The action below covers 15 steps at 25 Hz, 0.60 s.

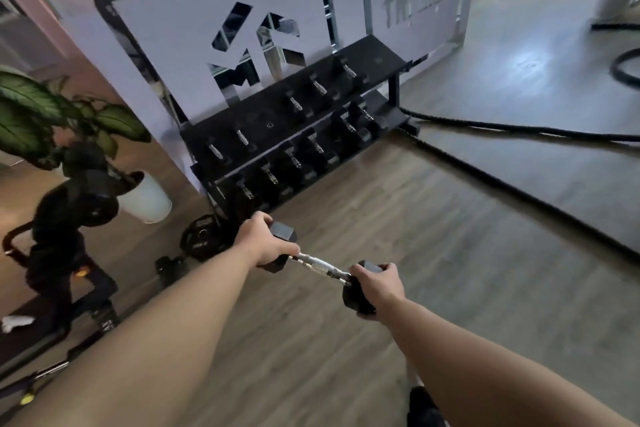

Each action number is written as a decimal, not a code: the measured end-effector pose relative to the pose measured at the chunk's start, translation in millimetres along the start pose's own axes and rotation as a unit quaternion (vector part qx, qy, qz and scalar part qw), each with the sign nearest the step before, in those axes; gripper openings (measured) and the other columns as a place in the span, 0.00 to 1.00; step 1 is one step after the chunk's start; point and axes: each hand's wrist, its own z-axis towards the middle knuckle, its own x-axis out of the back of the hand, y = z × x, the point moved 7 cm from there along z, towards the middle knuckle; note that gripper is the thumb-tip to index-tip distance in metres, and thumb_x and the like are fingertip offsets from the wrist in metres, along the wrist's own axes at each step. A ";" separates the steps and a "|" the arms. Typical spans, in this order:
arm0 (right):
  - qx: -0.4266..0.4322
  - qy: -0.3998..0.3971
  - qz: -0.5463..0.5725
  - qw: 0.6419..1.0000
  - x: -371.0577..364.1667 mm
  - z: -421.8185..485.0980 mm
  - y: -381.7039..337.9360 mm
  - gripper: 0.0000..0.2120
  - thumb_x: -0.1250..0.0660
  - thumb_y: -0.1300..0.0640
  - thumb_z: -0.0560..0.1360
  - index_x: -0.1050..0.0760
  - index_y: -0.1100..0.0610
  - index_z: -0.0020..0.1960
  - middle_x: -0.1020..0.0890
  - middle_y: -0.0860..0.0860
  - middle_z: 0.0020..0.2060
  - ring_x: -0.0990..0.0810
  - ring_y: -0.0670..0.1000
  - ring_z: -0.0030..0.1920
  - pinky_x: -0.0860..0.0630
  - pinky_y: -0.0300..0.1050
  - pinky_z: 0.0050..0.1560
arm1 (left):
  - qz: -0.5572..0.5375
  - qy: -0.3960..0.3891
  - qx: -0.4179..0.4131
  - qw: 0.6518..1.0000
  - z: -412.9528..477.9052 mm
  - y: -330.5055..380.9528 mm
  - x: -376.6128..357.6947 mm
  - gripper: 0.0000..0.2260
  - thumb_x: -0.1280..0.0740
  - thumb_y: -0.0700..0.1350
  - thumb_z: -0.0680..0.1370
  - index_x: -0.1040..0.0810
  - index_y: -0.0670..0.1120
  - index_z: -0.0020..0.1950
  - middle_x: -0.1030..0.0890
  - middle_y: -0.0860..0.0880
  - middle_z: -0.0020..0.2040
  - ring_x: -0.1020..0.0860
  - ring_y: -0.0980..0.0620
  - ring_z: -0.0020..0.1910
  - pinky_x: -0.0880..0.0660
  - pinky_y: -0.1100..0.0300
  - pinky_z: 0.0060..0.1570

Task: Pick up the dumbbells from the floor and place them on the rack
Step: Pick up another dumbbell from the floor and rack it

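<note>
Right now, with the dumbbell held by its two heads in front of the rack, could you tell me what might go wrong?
1. The left hand and right hand hold the hex dumbbell by its heads, not the handle; it could slip.
2. The battle rope lies near the dumbbell rack; a foot might catch it.
3. The weight plate lies on the floor by the rack's left end, another possible trip.
</note>
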 end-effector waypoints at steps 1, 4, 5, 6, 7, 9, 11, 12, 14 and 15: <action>0.000 -0.009 0.000 1.000 -15.2 20.1 -14.6 0.30 0.24 0.45 0.59 0.30 0.51 0.57 0.19 0.56 0.51 0.15 0.59 0.45 0.17 0.54 0.28 | 0.007 0.006 0.007 1.000 24.4 1.8 7.4 0.45 0.14 0.57 0.56 0.28 0.50 0.69 0.24 0.48 0.61 0.23 0.48 0.54 0.29 0.59 0.33; -0.009 -0.029 0.006 1.000 -57.5 85.2 -59.3 0.26 0.24 0.46 0.60 0.31 0.50 0.53 0.18 0.57 0.50 0.14 0.60 0.42 0.17 0.54 0.27 | 0.012 0.032 0.015 0.999 97.7 12.8 28.2 0.43 0.15 0.56 0.57 0.27 0.50 0.68 0.24 0.48 0.59 0.23 0.50 0.50 0.29 0.60 0.31; -0.013 -0.035 0.001 0.999 -69.1 104.8 -76.1 0.25 0.24 0.46 0.61 0.32 0.50 0.52 0.19 0.57 0.51 0.15 0.60 0.43 0.17 0.53 0.27 | 0.012 0.042 0.015 0.999 120.7 18.8 35.2 0.42 0.15 0.56 0.57 0.26 0.50 0.67 0.24 0.49 0.58 0.22 0.51 0.49 0.29 0.60 0.31; -0.016 -0.037 -0.005 0.999 -79.7 122.8 -92.9 0.25 0.25 0.46 0.61 0.32 0.50 0.53 0.19 0.57 0.51 0.15 0.60 0.44 0.17 0.53 0.27 | 0.012 0.052 0.014 0.999 142.8 25.8 42.3 0.41 0.15 0.56 0.57 0.26 0.51 0.66 0.25 0.49 0.58 0.22 0.51 0.49 0.29 0.60 0.31; -0.019 -0.039 -0.010 0.999 -92.5 143.3 -113.5 0.26 0.25 0.46 0.61 0.32 0.50 0.54 0.19 0.57 0.51 0.15 0.60 0.45 0.17 0.53 0.27 | 0.013 0.057 0.015 0.998 170.7 33.2 50.7 0.40 0.16 0.57 0.56 0.26 0.51 0.65 0.25 0.49 0.57 0.23 0.50 0.49 0.29 0.60 0.32; -0.009 -0.050 -0.016 0.999 -117.5 180.9 -158.7 0.27 0.25 0.47 0.61 0.31 0.51 0.56 0.19 0.57 0.52 0.15 0.60 0.46 0.17 0.54 0.28 | 0.013 0.065 0.014 0.998 224.4 47.7 69.9 0.41 0.16 0.58 0.55 0.26 0.51 0.65 0.26 0.49 0.57 0.23 0.51 0.49 0.29 0.60 0.34; -0.010 -0.044 -0.022 0.999 -140.3 217.1 -203.1 0.28 0.24 0.47 0.62 0.31 0.51 0.58 0.19 0.57 0.53 0.16 0.60 0.48 0.16 0.56 0.29 | 0.009 0.075 0.008 0.997 275.3 59.9 91.7 0.42 0.16 0.58 0.55 0.25 0.50 0.66 0.26 0.49 0.58 0.24 0.50 0.50 0.30 0.60 0.36; -0.013 -0.037 -0.027 0.999 -152.6 233.8 -222.4 0.29 0.23 0.47 0.63 0.31 0.51 0.59 0.20 0.57 0.53 0.16 0.61 0.49 0.15 0.58 0.30 | 0.011 0.079 0.005 0.997 299.6 65.7 102.1 0.42 0.17 0.58 0.55 0.25 0.50 0.66 0.26 0.49 0.57 0.24 0.50 0.51 0.30 0.59 0.39; -0.017 -0.041 -0.018 0.999 -178.8 262.0 -250.8 0.31 0.23 0.47 0.63 0.31 0.50 0.61 0.20 0.58 0.54 0.16 0.61 0.49 0.15 0.60 0.32 | 0.026 0.080 -0.002 0.996 345.4 74.0 118.9 0.43 0.17 0.59 0.55 0.26 0.51 0.66 0.27 0.50 0.57 0.25 0.50 0.53 0.29 0.58 0.45; -0.023 -0.046 -0.012 0.999 -198.1 280.1 -264.8 0.31 0.23 0.47 0.63 0.32 0.50 0.62 0.21 0.58 0.55 0.16 0.61 0.48 0.15 0.61 0.33 | 0.035 0.077 -0.004 0.996 376.5 76.2 129.2 0.43 0.17 0.59 0.55 0.26 0.51 0.67 0.28 0.50 0.58 0.26 0.50 0.53 0.29 0.57 0.46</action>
